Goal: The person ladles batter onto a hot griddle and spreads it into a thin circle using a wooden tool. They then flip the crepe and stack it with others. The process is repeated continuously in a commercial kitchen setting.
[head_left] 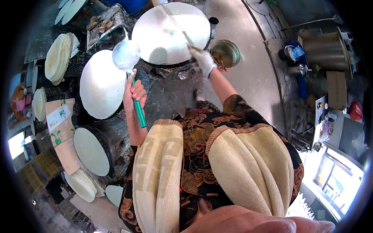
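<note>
My left hand [134,93] is closed around the green handle [139,112] of a round metal ladle [125,55], raised near a white disc [100,87] on a round griddle. My right hand [203,60], in a white glove, grips a long, thin spreading tool [183,35] that reaches across the white coated top of the large round griddle [153,29] ahead of me. A metal bucket [229,50] with liquid stands just right of that griddle.
Stacks of thin round sheets [56,62], another griddle [91,149] and cardboard [58,120] line the left. A wire crate [105,29] stands at the upper left. A partly visible person [19,99] is at the far left. Metal equipment [320,50] lines the right wall.
</note>
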### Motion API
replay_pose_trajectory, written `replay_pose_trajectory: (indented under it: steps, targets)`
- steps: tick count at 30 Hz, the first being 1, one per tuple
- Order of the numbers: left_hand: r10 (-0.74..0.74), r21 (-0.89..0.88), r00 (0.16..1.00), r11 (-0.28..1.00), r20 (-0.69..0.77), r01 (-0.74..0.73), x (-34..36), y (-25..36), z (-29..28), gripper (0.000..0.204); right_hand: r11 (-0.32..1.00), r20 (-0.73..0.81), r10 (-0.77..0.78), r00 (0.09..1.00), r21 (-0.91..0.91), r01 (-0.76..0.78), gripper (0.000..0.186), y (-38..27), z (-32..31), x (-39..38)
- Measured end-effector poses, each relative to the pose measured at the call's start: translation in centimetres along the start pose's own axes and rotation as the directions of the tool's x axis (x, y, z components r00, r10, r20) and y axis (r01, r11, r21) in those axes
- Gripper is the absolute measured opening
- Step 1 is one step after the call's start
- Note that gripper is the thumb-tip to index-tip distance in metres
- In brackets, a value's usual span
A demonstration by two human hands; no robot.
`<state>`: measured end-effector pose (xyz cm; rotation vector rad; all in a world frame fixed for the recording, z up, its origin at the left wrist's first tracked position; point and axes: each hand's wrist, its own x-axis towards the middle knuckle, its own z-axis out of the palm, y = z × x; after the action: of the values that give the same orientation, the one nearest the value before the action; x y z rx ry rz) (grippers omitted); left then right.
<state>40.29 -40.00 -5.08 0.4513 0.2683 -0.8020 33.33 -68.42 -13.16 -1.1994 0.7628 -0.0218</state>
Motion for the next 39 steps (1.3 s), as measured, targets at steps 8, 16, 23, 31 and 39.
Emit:
replay_pose_trajectory:
  steps: [8, 16, 23, 31, 39]
  targets:
    - [-0.162, 0.3, 0.978, 0.934, -0.13, 0.194, 4.6, 0.7, -0.8, 0.045, 0.792, 0.066, -0.299, 0.952, -0.539, 0.286, 0.044, -2.1, -4.3, 3.9]
    - [-0.12, 0.31, 0.973, 0.934, -0.199, 0.179, 13.0, 0.4, -2.4, 0.016, 0.75, 0.238, -0.216, 0.947, -0.58, 0.317, 0.045, -2.1, -8.0, -3.1]
    - [0.161, 0.598, 0.953, 0.801, -0.255, 0.025, 17.4, -4.2, -0.3, 0.017, 0.903, 0.028, -0.321, 0.947, -0.29, 0.315, 0.043, 4.9, 1.9, -2.9]
    - [0.194, 0.465, 0.927, 0.885, -0.322, -0.024, 18.0, -6.0, 0.2, 0.017, 0.948, 0.029, -0.094, 0.995, -0.301, 0.099, 0.045, 2.4, 0.4, -2.3]
    - [-0.087, -0.143, 0.962, 0.981, 0.259, 0.128, 12.1, -2.6, -0.2, 0.04, 0.97, 0.004, -0.115, 0.993, -0.214, 0.113, 0.045, -2.2, -0.5, -3.5]
